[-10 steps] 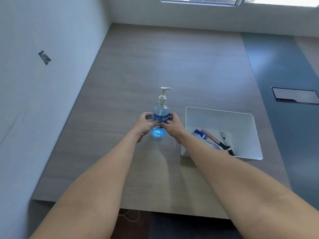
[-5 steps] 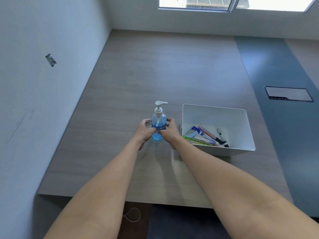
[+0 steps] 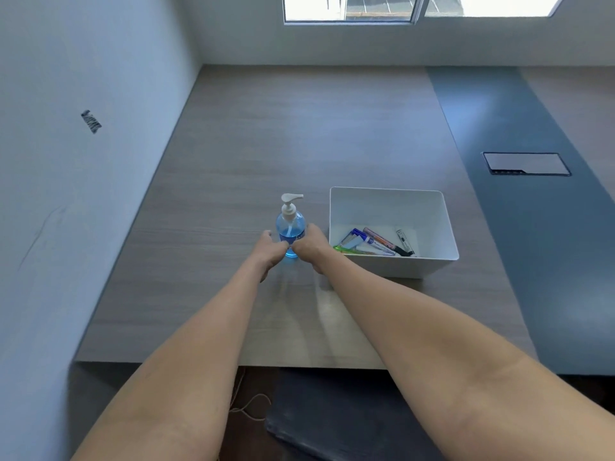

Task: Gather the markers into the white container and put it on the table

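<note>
The white container (image 3: 389,202) stands on the wooden table (image 3: 299,138), right of centre. Several markers (image 3: 374,243) lie inside it against the near wall, blue, orange, green and black among them. Just left of the container stands a clear pump bottle (image 3: 290,221) of blue liquid with a white pump head. My left hand (image 3: 269,248) and my right hand (image 3: 307,247) wrap its lower part from both sides, hiding the base.
A white wall runs along the table's left side. A dark blue strip (image 3: 532,247) with a recessed cable hatch (image 3: 526,163) lies right of the container. A dark chair seat (image 3: 332,414) and a thin cord (image 3: 248,405) sit below the near table edge.
My view has tilted up and pulled back a little. Both hands keep their hold on the pump bottle, which stays in place beside the container.
</note>
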Action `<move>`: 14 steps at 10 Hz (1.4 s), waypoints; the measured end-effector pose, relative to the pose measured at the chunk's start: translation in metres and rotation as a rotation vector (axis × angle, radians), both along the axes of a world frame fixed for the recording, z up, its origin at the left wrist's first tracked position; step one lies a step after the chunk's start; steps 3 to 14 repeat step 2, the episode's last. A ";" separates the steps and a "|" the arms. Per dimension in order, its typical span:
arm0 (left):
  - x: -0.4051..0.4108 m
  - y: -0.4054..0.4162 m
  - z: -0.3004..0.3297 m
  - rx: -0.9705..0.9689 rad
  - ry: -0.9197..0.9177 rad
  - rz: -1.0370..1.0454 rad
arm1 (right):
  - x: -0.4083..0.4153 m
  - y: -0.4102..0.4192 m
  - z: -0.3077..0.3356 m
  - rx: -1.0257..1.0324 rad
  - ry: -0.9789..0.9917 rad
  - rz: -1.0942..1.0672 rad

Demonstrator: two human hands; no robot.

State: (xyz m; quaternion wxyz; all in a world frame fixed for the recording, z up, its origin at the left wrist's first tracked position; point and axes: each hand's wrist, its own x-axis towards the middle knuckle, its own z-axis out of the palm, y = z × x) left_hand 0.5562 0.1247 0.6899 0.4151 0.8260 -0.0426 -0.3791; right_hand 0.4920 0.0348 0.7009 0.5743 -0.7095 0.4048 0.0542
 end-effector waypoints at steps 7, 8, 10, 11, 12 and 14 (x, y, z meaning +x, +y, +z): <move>-0.023 0.010 -0.001 0.097 -0.200 -0.065 | -0.036 0.017 0.001 -0.147 -0.026 0.127; -0.023 0.010 -0.001 0.097 -0.200 -0.065 | -0.036 0.017 0.001 -0.147 -0.026 0.127; -0.023 0.010 -0.001 0.097 -0.200 -0.065 | -0.036 0.017 0.001 -0.147 -0.026 0.127; -0.023 0.010 -0.001 0.097 -0.200 -0.065 | -0.036 0.017 0.001 -0.147 -0.026 0.127; -0.023 0.010 -0.001 0.097 -0.200 -0.065 | -0.036 0.017 0.001 -0.147 -0.026 0.127; -0.023 0.010 -0.001 0.097 -0.200 -0.065 | -0.036 0.017 0.001 -0.147 -0.026 0.127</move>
